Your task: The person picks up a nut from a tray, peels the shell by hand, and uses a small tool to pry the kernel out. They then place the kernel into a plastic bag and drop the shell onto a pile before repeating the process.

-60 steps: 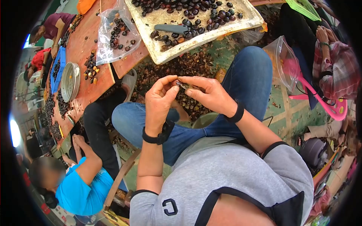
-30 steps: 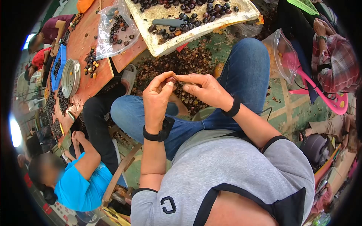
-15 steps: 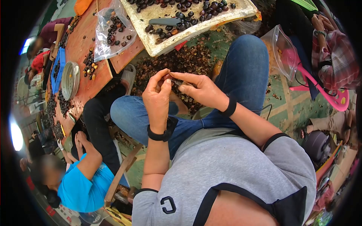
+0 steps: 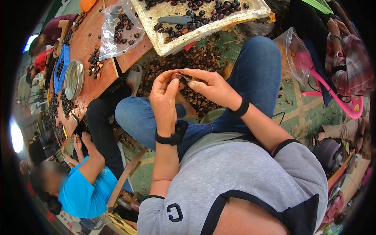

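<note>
Between finger and thumb, my left hand (image 4: 163,94) pinches a small reddish-brown nut (image 4: 176,76) above the floor in front of my knees. My right hand (image 4: 215,88) is closed beside it, its index finger reaching to the nut. A small dark, thin thing shows between the right fingertips and thumb, too small to name. Beyond my hands a whitish foam tray (image 4: 172,46) holds many dark nuts, and a grey-handled tool (image 4: 180,19) lies among them.
Brown shell pieces (image 4: 203,58) cover the floor beneath my hands. Left are a red-brown table (image 4: 88,43), a plastic bag (image 4: 107,46) with nuts, a round metal lid (image 4: 73,80) and a blue tray (image 4: 65,58). One person in blue (image 4: 88,192) sits lower left; another in plaid (image 4: 348,64) sits right.
Both hands have moved slightly up in view and stay close together. The right fingers have shifted around the nut. More of its reddish surface shows than two seconds ago.
</note>
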### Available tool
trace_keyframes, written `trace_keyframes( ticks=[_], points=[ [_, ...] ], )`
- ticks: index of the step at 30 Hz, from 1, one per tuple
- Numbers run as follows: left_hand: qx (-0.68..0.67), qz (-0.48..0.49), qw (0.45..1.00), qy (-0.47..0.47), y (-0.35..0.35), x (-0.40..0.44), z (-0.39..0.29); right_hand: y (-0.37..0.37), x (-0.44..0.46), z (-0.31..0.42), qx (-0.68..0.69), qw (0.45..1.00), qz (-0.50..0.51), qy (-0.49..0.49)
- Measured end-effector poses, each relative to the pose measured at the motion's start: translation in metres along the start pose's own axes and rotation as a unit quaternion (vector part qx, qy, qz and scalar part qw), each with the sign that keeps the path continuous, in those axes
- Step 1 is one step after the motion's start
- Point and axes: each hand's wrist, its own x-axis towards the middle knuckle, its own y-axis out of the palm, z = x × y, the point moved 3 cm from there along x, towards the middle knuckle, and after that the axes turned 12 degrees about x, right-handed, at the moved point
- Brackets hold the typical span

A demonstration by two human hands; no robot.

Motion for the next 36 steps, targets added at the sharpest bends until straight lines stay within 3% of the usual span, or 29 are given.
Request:
trace_keyframes(
  ticks=[2, 10, 12, 17, 19, 21, 28, 31, 33, 34, 36],
  points=[
    [0.017, 0.029, 0.999, -0.009, -0.001, 0.001, 0.002, -0.004, -0.001, 0.011, -0.114, 0.992, 0.052, -0.004],
    [0.071, 0.036, 0.997, 0.002, 0.0, -0.001, 0.001, 0.001, -0.006, 0.022, -0.131, 0.99, 0.043, 0.008],
    [0.078, 0.042, 0.996, 0.002, 0.002, -0.003, 0.002, -0.003, -0.003, 0.022, -0.272, 0.959, 0.026, -0.07],
    [0.048, 0.035, 0.998, -0.016, -0.001, -0.002, 0.005, -0.002, -0.003, 0.021, -0.227, 0.97, 0.04, -0.074],
    [0.076, 0.074, 0.994, -0.012, -0.003, -0.002, 0.005, -0.003, -0.004, 0.027, -0.203, 0.976, 0.045, -0.064],
    [0.086, 0.085, 0.993, -0.014, -0.004, -0.004, 0.005, -0.006, -0.004, 0.031, -0.214, 0.974, 0.068, 0.023],
    [0.118, 0.091, 0.989, -0.024, 0.0, -0.008, 0.01, -0.007, 0.0, 0.016, -0.263, 0.964, 0.03, -0.034],
    [0.047, 0.05, 0.998, -0.014, 0.002, -0.007, 0.011, -0.008, 0.004, 0.001, -0.219, 0.974, 0.038, -0.042],
    [0.025, 0.057, 0.998, -0.022, 0.001, -0.007, 0.009, -0.007, 0.007, -0.007, -0.043, 0.999, 0.02, -0.016],
    [0.004, 0.066, 0.997, -0.03, 0.001, -0.006, 0.009, -0.007, 0.007, -0.006, -0.043, 0.999, 0.021, -0.015],
    [0.003, 0.062, 0.998, -0.031, -0.003, -0.005, 0.012, -0.009, 0.005, -0.002, 0.009, 0.998, 0.018, 0.052]
  ],
)
